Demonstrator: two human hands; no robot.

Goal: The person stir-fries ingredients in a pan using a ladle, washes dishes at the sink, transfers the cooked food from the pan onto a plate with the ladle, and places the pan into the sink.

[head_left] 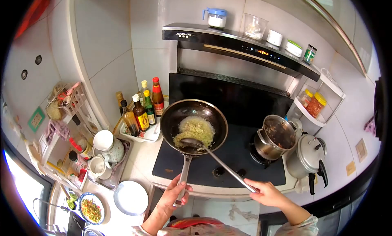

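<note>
My left hand (pixel 176 192) is wrapped around the metal handle (pixel 185 170) of a dark wok (pixel 214 115) on the left side of the stove. Pale yellow chopped bits (pixel 197 130), much like minced garlic, lie in bubbling oil in the wok. A long metal ladle (pixel 226 168) is gripped near its end by my right hand (pixel 266 192). Its bowl rests among the bits at the near side of the wok, with its underside hidden.
A steel pot (pixel 267 148) with dark contents sits on the right burner, beside a pressure cooker (pixel 304 154). Sauce bottles (pixel 141 115) stand in a tray left of the wok. A white plate (pixel 130 198) and a bowl of chopped vegetables (pixel 90 208) are on the left counter.
</note>
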